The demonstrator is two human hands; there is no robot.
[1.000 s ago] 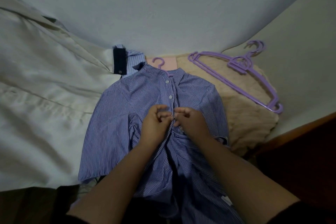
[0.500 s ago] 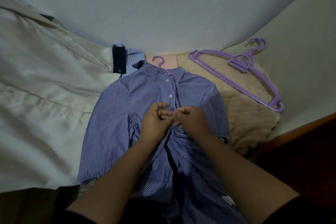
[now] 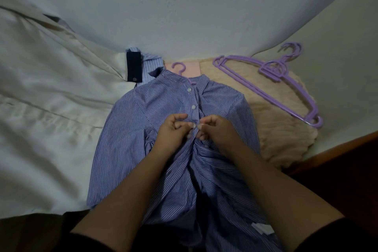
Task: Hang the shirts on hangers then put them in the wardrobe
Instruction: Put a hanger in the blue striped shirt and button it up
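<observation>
Left hand [image 3: 173, 129]: fingers curled, pinching the front placket of the striped shirt [image 3: 143, 129] at mid-chest. Right hand [image 3: 216, 131]: likewise curled, pinching the facing edge of the placket; the fingertips of both hands meet over what looks like the third button. Step in hand, by my reading: fastening that button.

Striped shirt: lies flat on the bed under both hands, collar on the far side of them, tails trailing back toward the person. Two white buttons [image 3: 193, 107] just beyond the fingertips appear already done up. Fabric thin and soft, likely light; it rumples below the hands and will sag wherever it is not supported. Best taken at the placket edges for buttoning, then at the hanger hook or shoulders for lifting.

Hanger in shirt [image 3: 178, 67]: purple hook pokes out past the collar, well beyond the hands; the rest is hidden inside the shirt. Rigid plastic, probably a safe lifting point.

Spare hangers [image 3: 272, 80]: purple, stacked together, beyond and to the right of the right hand, resting on a beige fluffy cushion [image 3: 286, 139].

Second striped garment [image 3: 151, 61]: beyond and left of the left hand, mostly covered, dark label showing.

Cream sheet [image 3: 51, 108]: far left of the left hand.

Wardrobe: not in view.
</observation>
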